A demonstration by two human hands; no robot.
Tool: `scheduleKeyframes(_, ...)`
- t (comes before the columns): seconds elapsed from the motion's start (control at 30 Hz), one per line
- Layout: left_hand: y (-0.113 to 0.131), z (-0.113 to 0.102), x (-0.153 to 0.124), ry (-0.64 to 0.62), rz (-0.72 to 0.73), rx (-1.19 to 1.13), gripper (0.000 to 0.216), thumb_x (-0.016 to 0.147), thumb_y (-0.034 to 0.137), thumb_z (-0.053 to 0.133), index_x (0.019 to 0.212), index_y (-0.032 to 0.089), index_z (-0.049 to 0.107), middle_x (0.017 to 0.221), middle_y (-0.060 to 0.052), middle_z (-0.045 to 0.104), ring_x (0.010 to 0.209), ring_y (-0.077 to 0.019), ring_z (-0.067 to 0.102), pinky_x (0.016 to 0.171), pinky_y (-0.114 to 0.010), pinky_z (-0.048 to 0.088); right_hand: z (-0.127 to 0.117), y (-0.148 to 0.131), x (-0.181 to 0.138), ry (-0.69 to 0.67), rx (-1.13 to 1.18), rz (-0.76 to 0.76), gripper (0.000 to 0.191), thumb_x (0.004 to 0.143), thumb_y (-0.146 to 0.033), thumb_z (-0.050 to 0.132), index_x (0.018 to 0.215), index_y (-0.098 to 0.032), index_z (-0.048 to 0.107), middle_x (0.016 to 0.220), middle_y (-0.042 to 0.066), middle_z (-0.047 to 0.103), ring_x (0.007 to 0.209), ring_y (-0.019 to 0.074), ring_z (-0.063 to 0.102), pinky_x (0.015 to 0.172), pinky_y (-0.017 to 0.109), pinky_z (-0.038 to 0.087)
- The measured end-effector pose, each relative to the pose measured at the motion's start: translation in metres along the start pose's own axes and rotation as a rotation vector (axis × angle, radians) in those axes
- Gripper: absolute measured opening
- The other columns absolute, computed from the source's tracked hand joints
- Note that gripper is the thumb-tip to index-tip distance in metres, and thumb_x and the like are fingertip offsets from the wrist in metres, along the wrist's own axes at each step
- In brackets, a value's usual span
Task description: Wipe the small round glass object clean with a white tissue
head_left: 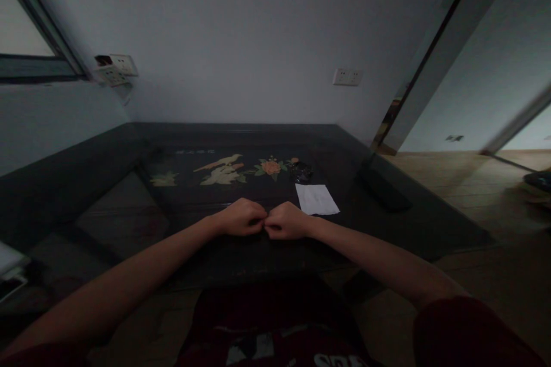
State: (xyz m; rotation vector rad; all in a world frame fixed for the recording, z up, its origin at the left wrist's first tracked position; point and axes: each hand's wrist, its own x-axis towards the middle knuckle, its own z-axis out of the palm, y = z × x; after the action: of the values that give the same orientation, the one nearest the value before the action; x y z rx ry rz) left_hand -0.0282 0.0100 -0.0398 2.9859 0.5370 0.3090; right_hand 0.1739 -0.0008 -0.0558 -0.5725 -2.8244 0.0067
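Observation:
My left hand [243, 217] and my right hand [287, 221] meet over the near part of a dark, glossy table [206, 261]. Both are closed, with the fingers curled in and the knuckles side by side. Whatever may be pinched between them is hidden or too small to make out. Just beyond my right hand lies a white sheet of paper [317, 199], flat and slightly creased. Behind the paper sits a small black, shiny, crumpled-looking thing [301, 171].
A bird-and-flower picture [224, 171] decorates the tabletop. A long black object [384, 188] rests at the right. Beyond the table's back edge rises a wall with a socket [347, 77]. Something white [12, 269] shows at the left edge.

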Motion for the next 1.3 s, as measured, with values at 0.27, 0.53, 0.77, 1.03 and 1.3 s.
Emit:
scheduleKeyframes(0.27,0.0008,-0.0005,0.0003,-0.009,-0.021,-0.003,0.015,0.084,0.018,0.048,0.072,0.018,0.057,0.069,-0.002,0.061,0.064,-0.0135,0.056,0.06,-0.024,0.036,-0.0029,0.0013,-0.0007,-0.006,0.021,0.018,0.018,0.082,-0.022,0.054,0.069,-0.017,0.065,0.065,0.002,0.067,0.057,0.012,0.055,0.055,0.026,0.025)
scheduleKeyframes(0.53,-0.0001,0.0011,0.0001,-0.007,-0.017,0.004,0.017,0.085,0.019,0.046,0.073,0.018,0.058,0.07,-0.003,0.062,0.066,-0.0138,0.058,0.062,-0.023,0.038,-0.0026,0.0032,-0.0014,-0.031,0.044,0.012,0.022,0.083,-0.025,0.053,0.065,-0.017,0.061,0.063,0.002,0.065,0.056,0.0117,0.053,0.055,0.026,0.025)
scheduleKeyframes(0.77,0.002,-0.0007,0.0009,-0.012,-0.025,0.007,0.017,0.085,0.019,0.046,0.074,0.017,0.06,0.071,-0.003,0.063,0.066,-0.0142,0.058,0.062,-0.023,0.038,-0.0029,0.0047,-0.0021,-0.027,0.047,0.013,0.022,0.083,-0.024,0.052,0.064,-0.017,0.061,0.062,0.002,0.064,0.056,0.0114,0.052,0.055,0.026,0.024)
scheduleKeyframes(1.03,0.0001,0.0005,0.0007,0.001,-0.025,0.014,0.019,0.086,0.02,0.045,0.075,0.018,0.06,0.071,-0.003,0.063,0.065,-0.0137,0.057,0.061,-0.024,0.038,-0.0072,0.005,-0.0021,-0.029,0.062,0.03,0.02,0.082,-0.024,0.053,0.065,-0.017,0.061,0.062,0.001,0.064,0.055,0.0114,0.052,0.054,0.026,0.024)
scheduleKeyframes(1.3,-0.0012,0.0016,0.0002,0.004,-0.035,0.022,0.018,0.086,0.02,0.047,0.075,0.018,0.06,0.07,-0.003,0.063,0.064,-0.0133,0.057,0.06,-0.024,0.037,-0.0067,0.0072,-0.0023,-0.021,0.051,0.046,0.019,0.081,-0.022,0.054,0.065,-0.017,0.063,0.062,0.001,0.064,0.056,0.0114,0.052,0.055,0.025,0.025)
